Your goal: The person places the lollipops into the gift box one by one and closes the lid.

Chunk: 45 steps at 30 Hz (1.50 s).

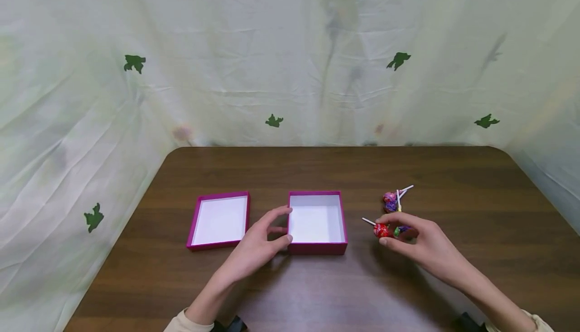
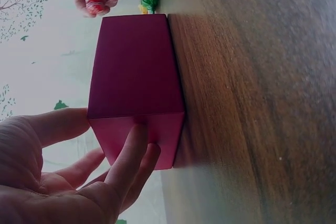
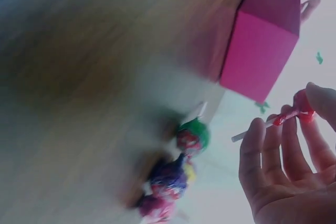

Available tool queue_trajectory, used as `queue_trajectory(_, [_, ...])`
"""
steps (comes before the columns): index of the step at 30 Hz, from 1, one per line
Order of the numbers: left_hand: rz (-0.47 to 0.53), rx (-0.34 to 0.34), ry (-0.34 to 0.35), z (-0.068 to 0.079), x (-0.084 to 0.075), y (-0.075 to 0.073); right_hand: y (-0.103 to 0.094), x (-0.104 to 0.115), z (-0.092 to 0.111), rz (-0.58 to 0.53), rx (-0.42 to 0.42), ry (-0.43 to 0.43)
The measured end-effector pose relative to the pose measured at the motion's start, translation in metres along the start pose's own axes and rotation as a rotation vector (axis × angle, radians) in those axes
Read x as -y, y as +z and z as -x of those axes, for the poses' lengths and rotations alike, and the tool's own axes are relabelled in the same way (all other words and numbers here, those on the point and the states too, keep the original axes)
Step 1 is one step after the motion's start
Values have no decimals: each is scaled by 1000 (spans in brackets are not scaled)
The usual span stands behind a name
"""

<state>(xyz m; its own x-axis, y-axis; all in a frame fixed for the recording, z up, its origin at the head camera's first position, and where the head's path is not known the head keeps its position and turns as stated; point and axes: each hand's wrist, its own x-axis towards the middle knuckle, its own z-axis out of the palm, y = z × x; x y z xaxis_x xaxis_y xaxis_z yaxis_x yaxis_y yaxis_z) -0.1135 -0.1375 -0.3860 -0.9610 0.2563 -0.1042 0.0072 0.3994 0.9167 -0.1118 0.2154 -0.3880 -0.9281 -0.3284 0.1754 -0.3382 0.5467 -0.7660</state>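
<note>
An open magenta box (image 1: 318,249) with a white inside stands on the table. My left hand (image 1: 260,244) is at its left side, with fingertips touching the outer wall (image 2: 131,135) in the left wrist view. To the right of the box, my right hand (image 1: 421,241) pinches a red-wrapped lollipop (image 1: 381,230) between thumb and fingers, its white stick pointing towards the box. In the right wrist view the red lollipop (image 3: 303,106) is held above the table. Several other lollipops (image 1: 390,205) lie beyond the right hand, including a green one (image 3: 193,135) and a purple one (image 3: 168,179).
Left of the box lies its magenta-rimmed lid (image 1: 222,221), white inside facing up. The brown wooden table (image 1: 317,171) reaches back to a pale curtain (image 1: 290,60) with green leaf prints, which also hangs along both sides.
</note>
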Motion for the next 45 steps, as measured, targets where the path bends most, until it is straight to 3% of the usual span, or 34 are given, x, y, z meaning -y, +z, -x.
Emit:
queue_trajectory(19, [-28, 5, 9, -1, 1, -1, 11, 35, -33, -102, 33, -141])
queue_trajectory(27, [-3, 6, 13, -1, 2, 0, 20, 47, -44, -181, 69, -122])
queue_trajectory(45, [1, -15, -23, -3, 4, 1, 44, 67, -68, -220, 145, -41])
